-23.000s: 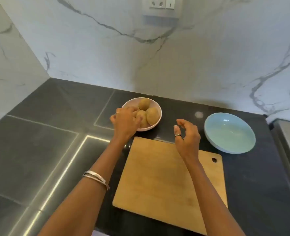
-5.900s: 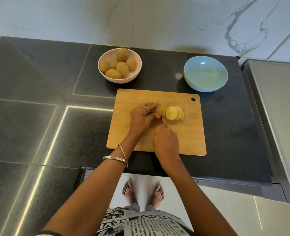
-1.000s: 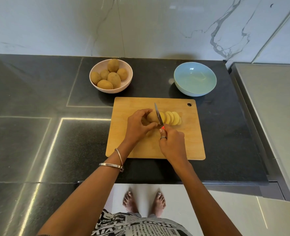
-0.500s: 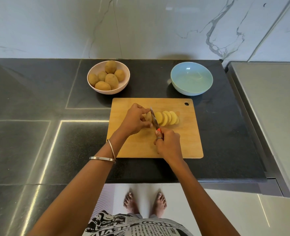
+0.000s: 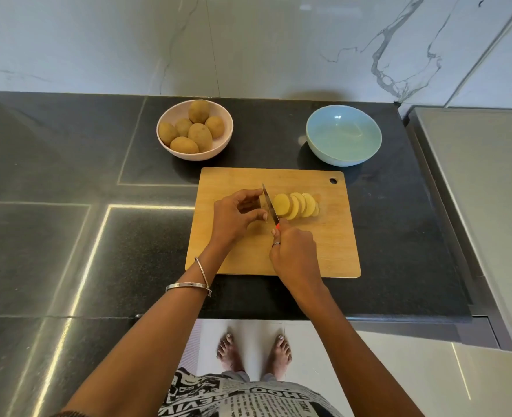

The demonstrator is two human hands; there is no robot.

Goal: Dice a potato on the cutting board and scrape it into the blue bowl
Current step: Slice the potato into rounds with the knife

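I'm slicing the potato on the wooden cutting board (image 5: pixel 333 251), and the blade of the knife (image 5: pixel 270 204) is coming down right beside my left hand (image 5: pixel 233 216). My left fingers (image 5: pixel 256 216) are curling around the last unsliced stub of potato, mostly hidden under them. My right hand (image 5: pixel 294 251) is clenching the knife handle; only a speck of orange is showing.

Risks, as I'm judging them:
- The stub is getting short and rounded, so it could roll and the edge could nick a fingertip.
- The slices (image 5: pixel 295 205) are lying fanned and overlapping just right of the blade; wet cut faces are probably slippery, so stacking them for dicing could make them slide.
- The board is sitting on a smooth dark stone bench (image 5: pixel 399 236) and could skid under pressure.
- Scraping toward the blue bowl (image 5: pixel 343 135), beyond the board's far right corner, could spill pieces into the gap between them.

Slices: pale yellow, oval, thin. Board: matte, rectangular, hanging hole at the far right corner. Blue bowl: glossy, round, empty. The pink bowl (image 5: pixel 194 129) beyond the board's far left corner is holding whole brown potatoes.
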